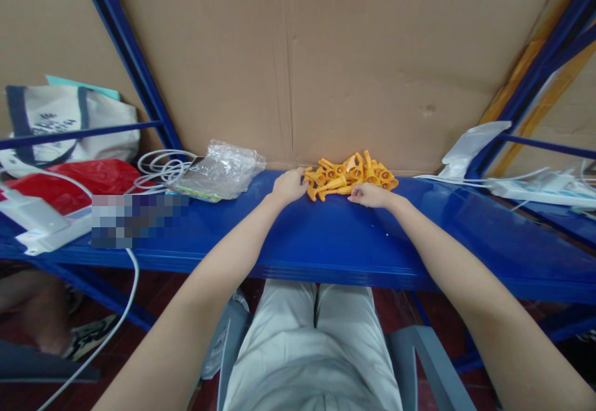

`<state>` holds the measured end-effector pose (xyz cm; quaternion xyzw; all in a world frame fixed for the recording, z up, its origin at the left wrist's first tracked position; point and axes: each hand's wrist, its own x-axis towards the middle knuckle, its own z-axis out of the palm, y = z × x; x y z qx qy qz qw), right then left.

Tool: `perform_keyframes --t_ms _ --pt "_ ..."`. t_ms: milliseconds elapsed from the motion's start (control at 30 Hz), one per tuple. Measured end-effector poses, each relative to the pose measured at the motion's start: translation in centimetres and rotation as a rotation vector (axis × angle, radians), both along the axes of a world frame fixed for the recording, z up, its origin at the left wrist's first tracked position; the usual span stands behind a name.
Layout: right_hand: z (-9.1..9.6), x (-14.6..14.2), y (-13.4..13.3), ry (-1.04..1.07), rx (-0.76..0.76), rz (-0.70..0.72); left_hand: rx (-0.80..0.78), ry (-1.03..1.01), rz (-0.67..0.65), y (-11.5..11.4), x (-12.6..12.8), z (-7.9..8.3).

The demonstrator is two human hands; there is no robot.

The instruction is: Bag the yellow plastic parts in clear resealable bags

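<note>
A heap of orange-yellow plastic pieces [342,178], some with hollow funnel-like ends and thin stems, lies on the blue shelf top [321,237] against the cardboard. At the heap's left edge is my left hand [289,187], its fingers curled against an orange plastic piece [309,181]. My right hand [371,195] rests at the front right of the heap with its fingers drawn together. The fingertips are beside a thin stem, and whatever they may hold is too small to make out.
Left of the heap lie clear plastic bags [228,172], a coiled white cable [162,166], a red bag [93,175] and a white power strip [56,228]. A canvas tote [97,122] stands behind them. Another power strip [544,190] lies right. Blue posts [130,57] frame the shelf.
</note>
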<state>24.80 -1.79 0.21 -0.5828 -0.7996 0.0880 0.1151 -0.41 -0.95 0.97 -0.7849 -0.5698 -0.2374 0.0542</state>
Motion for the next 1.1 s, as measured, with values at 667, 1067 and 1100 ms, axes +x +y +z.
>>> perform_keyframes --t_ms 667,1067,1100 --pt "-0.5 0.0 0.7 -0.007 0.096 0.015 -0.238 -0.124 0.860 -2.8 -14.3 0.4" --pt "-0.3 -0.2 0.3 0.000 0.066 0.007 -0.099 -0.068 0.735 -1.4 -13.3 0.7" --pt "-0.3 -0.2 0.2 -0.001 0.065 0.003 -0.023 -0.057 0.674 -1.0 -12.5 0.9"
